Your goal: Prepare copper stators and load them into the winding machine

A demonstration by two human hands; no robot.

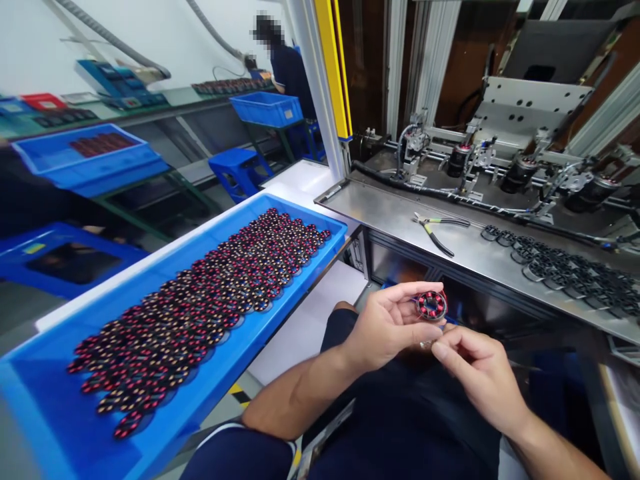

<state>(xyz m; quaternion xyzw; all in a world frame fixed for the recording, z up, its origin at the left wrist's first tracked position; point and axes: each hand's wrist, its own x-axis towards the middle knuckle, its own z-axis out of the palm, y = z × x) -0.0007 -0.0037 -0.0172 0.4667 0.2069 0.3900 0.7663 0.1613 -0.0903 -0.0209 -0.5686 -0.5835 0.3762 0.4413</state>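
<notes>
A small ring-shaped motor stator with red windings and a dark core is held upright in front of my lap. My left hand is closed around its rim, with thumb and fingers on opposite sides. Just below the stator, my right hand pinches with thumb and forefinger near its lower edge. Something thin and shiny shows between the fingertips, too small to name. To the left, a long blue tray holds rows of similar stators with red and copper-coloured windings.
Cutting pliers with dark and green handles lie on the metal ledge ahead. Many black ring cores sit at its right. Behind stands a machine. A seated co-worker, blue bins and stools are at the back left.
</notes>
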